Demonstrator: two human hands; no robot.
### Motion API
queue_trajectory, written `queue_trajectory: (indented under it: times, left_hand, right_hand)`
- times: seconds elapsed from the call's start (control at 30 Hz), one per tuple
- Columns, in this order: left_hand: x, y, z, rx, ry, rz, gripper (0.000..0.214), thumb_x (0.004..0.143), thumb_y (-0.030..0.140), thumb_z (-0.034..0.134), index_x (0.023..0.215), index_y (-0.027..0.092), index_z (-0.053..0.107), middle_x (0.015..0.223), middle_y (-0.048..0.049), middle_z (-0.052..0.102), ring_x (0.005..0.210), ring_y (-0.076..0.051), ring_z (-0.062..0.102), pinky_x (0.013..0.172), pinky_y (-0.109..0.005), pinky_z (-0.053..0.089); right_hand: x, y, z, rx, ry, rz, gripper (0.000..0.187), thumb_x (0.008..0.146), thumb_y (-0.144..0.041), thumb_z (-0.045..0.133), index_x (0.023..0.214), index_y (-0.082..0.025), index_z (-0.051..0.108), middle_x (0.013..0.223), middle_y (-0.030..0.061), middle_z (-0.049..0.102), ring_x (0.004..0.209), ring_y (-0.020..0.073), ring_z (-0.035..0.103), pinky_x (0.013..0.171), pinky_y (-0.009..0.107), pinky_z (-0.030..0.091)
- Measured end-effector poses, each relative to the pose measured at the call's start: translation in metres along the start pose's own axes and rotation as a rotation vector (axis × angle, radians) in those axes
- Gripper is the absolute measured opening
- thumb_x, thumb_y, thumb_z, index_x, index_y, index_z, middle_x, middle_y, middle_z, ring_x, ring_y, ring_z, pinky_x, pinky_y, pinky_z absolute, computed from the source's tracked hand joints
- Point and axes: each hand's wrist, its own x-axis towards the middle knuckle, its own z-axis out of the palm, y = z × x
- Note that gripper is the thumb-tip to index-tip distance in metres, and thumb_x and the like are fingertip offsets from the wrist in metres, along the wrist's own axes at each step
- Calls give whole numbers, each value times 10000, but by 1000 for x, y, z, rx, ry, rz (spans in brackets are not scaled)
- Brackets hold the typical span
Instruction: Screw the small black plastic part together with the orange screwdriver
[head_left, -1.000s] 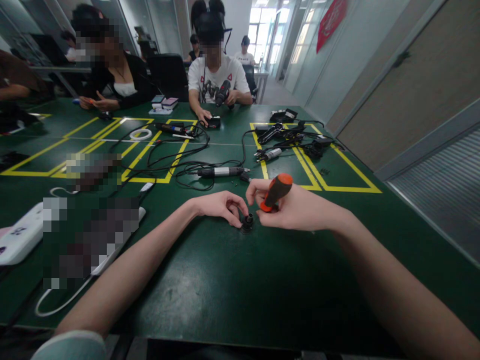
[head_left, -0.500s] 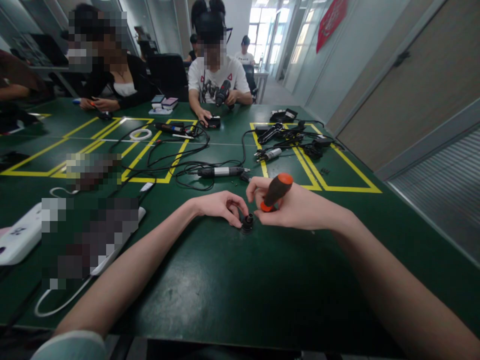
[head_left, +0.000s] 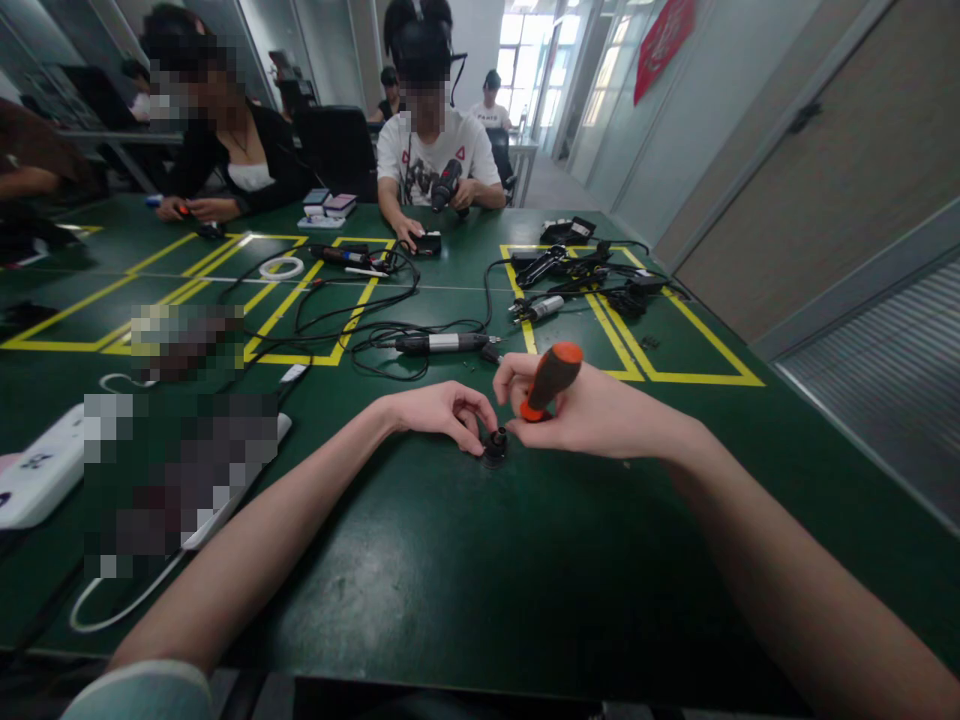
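A small black round part (head_left: 496, 446) with a raised centre stands on the green table. My left hand (head_left: 448, 412) rests beside it, thumb and fingers curled and closed on its left side. In my right hand (head_left: 585, 410) is a screwdriver with a dark and orange handle (head_left: 555, 378), tilted so its butt end points up and right. The fingers wrap round the lower handle, just right of the black part. Whether the screwdriver has a blade, and where its tip lies, is hidden by the hand.
Beyond my hands lies a grey-and-black electric screwdriver (head_left: 442, 344) with looped black cables. Tools and cords (head_left: 570, 270) sit inside yellow tape at the right. White power strips (head_left: 56, 465) lie at the left. Across the table a person (head_left: 439, 160) holds a power drill (head_left: 447, 186).
The screwdriver handle has shifted very slightly to the left and up in my right hand. My left hand and the black part look unchanged.
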Motion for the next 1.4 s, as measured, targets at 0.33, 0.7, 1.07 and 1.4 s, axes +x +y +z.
queue_trajectory:
  times: [0.33,0.7,1.07,1.4]
  left_hand:
    - [0,0,1,-13,3,-7,530,550,378,1027,948,154,758,776,-15,796,684,-114,730,726,-220,566]
    - [-1,1,0,27,-1,0,516,572,363,1018,969,158,760,765,-14,787,679,-126,723,717,-237,556]
    - [-1,1,1,31,11,-3,483,568,348,1017,922,153,752,750,-16,780,675,-127,718,719,-239,552]
    - [-1,2,0,26,12,-17,489,564,319,1016,949,155,764,787,-22,793,697,-131,731,723,-236,557]
  right_hand:
    - [0,2,0,-13,2,-6,89,814,-240,647,878,-204,597,702,-60,525,614,110,446,593,250,356]
    - [2,-3,-1,-64,-17,-31,79,787,-186,631,856,-202,596,752,-18,592,668,139,495,626,260,387]
    - [1,-4,-2,-51,-40,-10,155,751,-156,622,900,-196,607,766,-22,601,655,132,491,616,257,384]
    - [1,-4,-2,-57,-44,-22,82,772,-171,620,847,-195,599,731,-32,557,629,121,465,592,250,369]
